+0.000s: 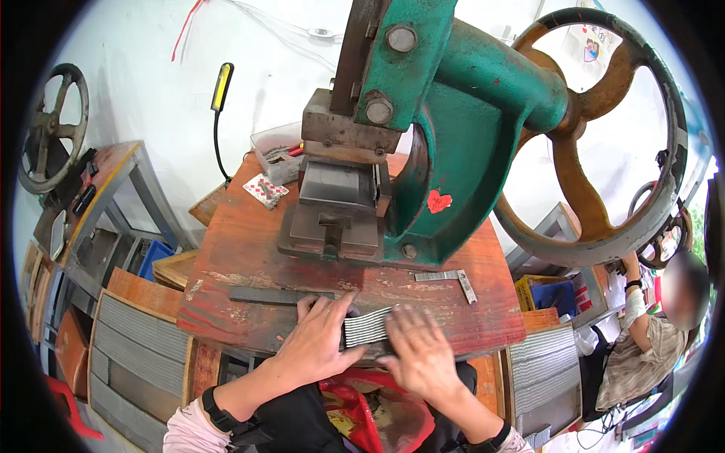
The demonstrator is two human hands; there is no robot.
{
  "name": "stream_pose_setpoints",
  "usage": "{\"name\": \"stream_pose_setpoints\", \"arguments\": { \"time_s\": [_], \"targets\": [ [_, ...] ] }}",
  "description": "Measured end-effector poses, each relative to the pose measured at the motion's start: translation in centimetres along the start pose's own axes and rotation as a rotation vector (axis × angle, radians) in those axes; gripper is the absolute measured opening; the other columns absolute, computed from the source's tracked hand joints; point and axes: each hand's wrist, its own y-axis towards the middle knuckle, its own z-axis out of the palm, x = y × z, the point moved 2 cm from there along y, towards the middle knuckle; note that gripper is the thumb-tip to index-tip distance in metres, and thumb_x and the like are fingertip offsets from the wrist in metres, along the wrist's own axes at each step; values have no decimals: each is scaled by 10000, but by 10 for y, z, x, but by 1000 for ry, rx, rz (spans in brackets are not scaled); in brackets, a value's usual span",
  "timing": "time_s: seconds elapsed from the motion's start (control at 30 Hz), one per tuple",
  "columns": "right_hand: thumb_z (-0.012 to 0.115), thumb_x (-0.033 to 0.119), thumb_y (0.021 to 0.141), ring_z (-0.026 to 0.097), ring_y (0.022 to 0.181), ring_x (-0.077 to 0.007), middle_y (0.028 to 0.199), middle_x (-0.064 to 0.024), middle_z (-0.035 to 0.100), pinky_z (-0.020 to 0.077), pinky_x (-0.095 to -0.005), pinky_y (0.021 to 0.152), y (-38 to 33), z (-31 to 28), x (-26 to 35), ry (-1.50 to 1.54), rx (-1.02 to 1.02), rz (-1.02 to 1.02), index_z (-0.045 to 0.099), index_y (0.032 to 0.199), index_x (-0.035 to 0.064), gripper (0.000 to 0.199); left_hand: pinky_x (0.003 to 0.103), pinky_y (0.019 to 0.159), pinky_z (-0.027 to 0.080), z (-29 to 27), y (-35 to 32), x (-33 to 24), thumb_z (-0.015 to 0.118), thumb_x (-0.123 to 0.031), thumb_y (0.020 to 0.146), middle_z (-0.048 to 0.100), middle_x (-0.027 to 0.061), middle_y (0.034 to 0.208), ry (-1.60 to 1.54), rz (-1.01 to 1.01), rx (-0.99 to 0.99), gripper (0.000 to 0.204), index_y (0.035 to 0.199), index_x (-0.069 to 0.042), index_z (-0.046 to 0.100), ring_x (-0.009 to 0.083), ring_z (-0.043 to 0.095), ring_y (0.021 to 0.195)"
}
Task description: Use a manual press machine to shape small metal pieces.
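A small stack of thin, ridged metal strips (365,328) lies near the front edge of the wooden bench. My left hand (317,338) grips its left end, with the thumb along the near side and fingers on the far side. Over the right end lies my right hand (420,349), its fingers stretched out and slightly smeared by motion. Just beyond my left hand rests a flat dark metal bar (276,295). A steel try square (449,278) is on the bench, farther back and to the right of my right hand.
A green hand press (468,136) with a large handwheel (574,128) stands on the bench (226,249). Trays of metal strips (140,355) flank the bench. Behind are a plastic box (278,147) and a work lamp (221,87). A co-worker (642,355) is at the right.
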Motion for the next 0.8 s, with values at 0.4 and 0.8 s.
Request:
{"name": "stream_pose_setpoints", "arguments": {
  "time_s": [0.4,0.8],
  "targets": [
    [624,320,850,470,1293,-355,1356,-228,510,318,-511,1104,7,15,17,246,-58,-27,511,1294,-50,589,485,1008,290,-1,1,-2,782,-211,695,610,125,1065,24,11,-27,801,1350,30,388,306,533,982],
    [641,374,819,428,1333,-328,1398,-163,494,254,-546,1118,4,21,23,173,-47,-10,519,1322,21,627,491,996,304,0,1,-2,824,-234,666,608,119,1040,67,14,-25,847,1353,4,391,299,540,960]
  ]
}}
